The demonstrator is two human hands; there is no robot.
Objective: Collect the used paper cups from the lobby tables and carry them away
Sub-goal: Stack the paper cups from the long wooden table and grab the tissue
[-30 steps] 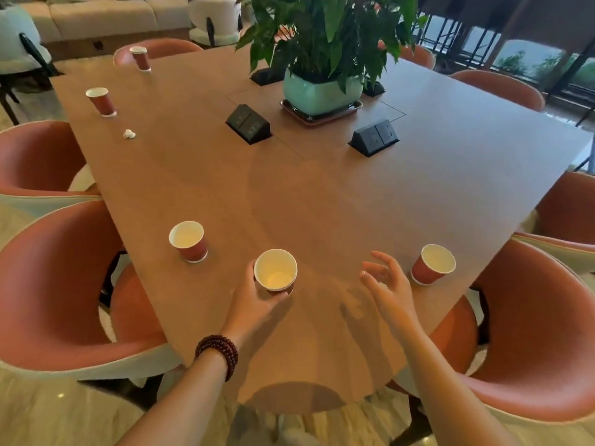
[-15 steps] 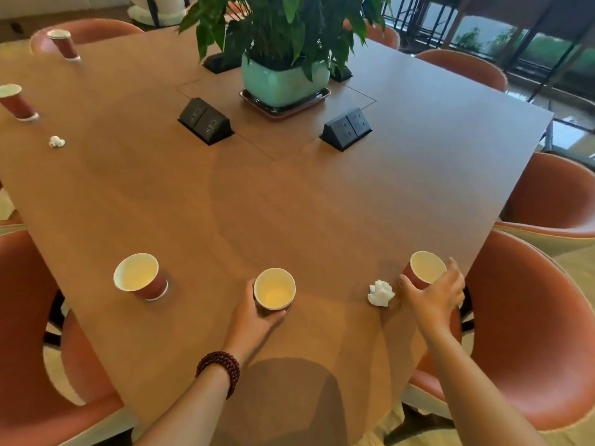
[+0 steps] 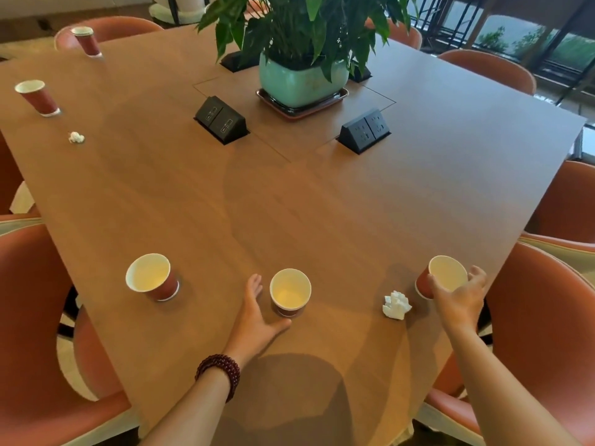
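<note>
Both forearms reach forward from the bottom edge, bare; the left wrist wears a dark beaded bracelet [image 3: 219,375]; the left hand [image 3: 256,320] lies low with the palm turned right, fingers [image 3: 256,284] stretched forward along the left side of a cup [image 3: 289,292], thumb curled under its near base, the grasp loose and not closed; the right hand [image 3: 458,299] reaches further right, wrist bent, thumb on the near wall and fingers round the far side of another cup [image 3: 442,280], which tilts in its grip.
</note>
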